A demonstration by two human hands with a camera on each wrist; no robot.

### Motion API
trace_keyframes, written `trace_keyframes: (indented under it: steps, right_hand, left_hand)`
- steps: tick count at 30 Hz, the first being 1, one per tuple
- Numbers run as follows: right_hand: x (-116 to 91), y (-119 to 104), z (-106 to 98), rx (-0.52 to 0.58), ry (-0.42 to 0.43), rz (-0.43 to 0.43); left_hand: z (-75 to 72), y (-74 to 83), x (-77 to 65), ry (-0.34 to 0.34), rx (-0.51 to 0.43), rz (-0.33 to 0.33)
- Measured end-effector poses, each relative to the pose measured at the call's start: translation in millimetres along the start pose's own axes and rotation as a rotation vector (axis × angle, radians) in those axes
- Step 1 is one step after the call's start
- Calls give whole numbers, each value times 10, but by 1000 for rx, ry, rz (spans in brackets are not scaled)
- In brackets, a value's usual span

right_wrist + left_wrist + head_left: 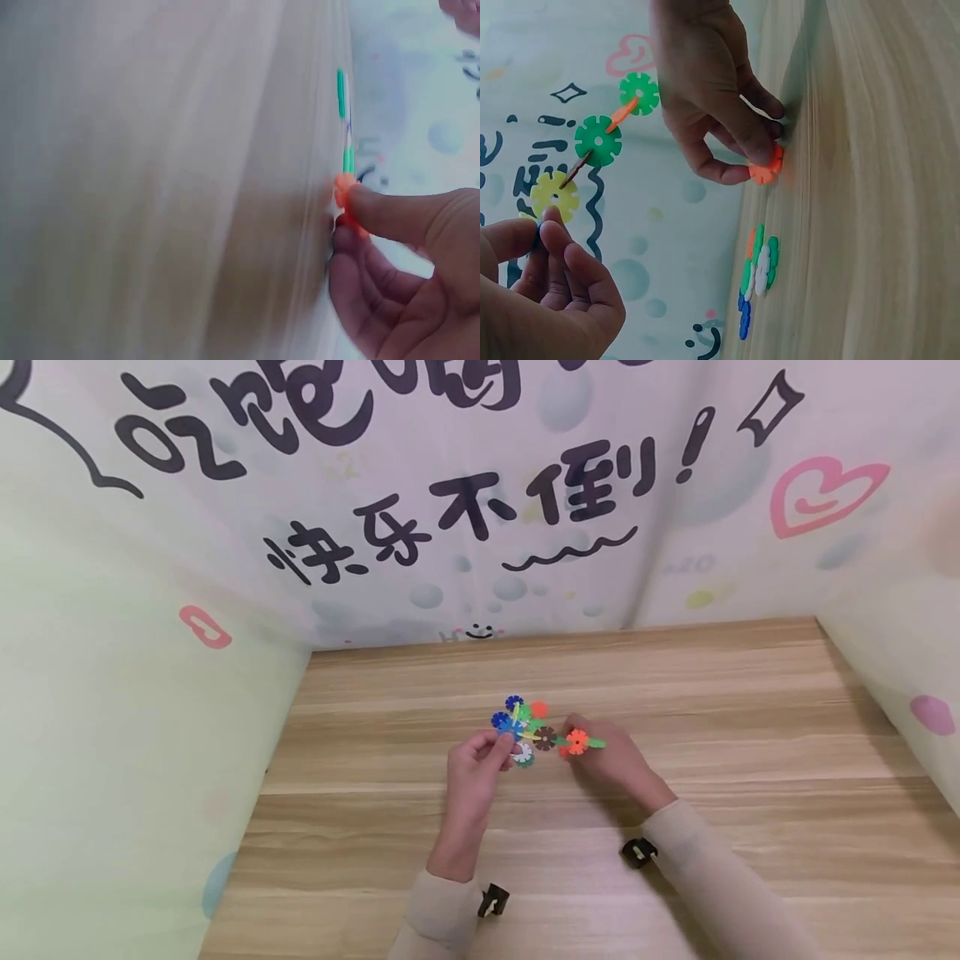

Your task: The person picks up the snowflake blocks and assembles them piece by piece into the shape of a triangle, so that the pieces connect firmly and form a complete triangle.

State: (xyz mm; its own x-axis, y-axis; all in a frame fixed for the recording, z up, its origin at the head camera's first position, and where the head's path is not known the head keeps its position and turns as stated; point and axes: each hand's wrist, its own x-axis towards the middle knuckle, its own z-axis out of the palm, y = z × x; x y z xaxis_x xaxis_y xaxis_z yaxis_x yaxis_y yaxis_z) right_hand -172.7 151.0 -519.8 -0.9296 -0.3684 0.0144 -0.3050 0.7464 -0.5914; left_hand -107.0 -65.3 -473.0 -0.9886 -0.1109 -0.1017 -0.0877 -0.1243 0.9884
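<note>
My left hand (477, 762) pinches a blue snowflake disc (512, 729) at one end of a linked chain, held above the table. From there the chain runs right through a yellow disc (555, 196), a brown disc (545, 738), a green disc (598, 141), an orange disc (577, 742) and another green disc (639, 94). Beneath the chain's far end, my right hand (613, 758) pinches a separate orange disc (766, 166) between thumb and fingers, close over the tabletop. In the head view the chain partly covers that hand's fingertips.
Loose discs lie on the wooden table (360, 827) beyond and below the left hand: a dark blue disc (513, 702), an orange-red disc (539, 709), a white disc (522, 753) and several green ones. A printed backdrop (420, 602) stands along the table's far edge.
</note>
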Motion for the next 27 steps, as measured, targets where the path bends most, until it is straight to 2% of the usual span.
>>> trace_keyframes:
  steps: [4,7,11,14,19,22,27]
  right_hand:
    - [21,152,-228,124,-31,55]
    - [22,175,-433,223,8,66]
    - [-12,49,-688,352,101,35]
    - [-39,-126,-807,459,125,-22]
    - [-35,-416,-843,572,78,-113]
    - [-21,-514,-817,567,59,-125]
    - [-11,-557,-787,545,55,-115]
  left_hand:
    - [21,-19,-30,-9,-8,-1]
    - [39,-48,-47,-10,-11,-17]
    - [80,-103,-73,-7,-17,-18]
    - [125,-125,-103,-4,6,-5]
    - [218,-120,-163,-5,30,16]
    - [257,-111,-190,-5,30,24]
    - [289,-97,-219,-4,51,26]
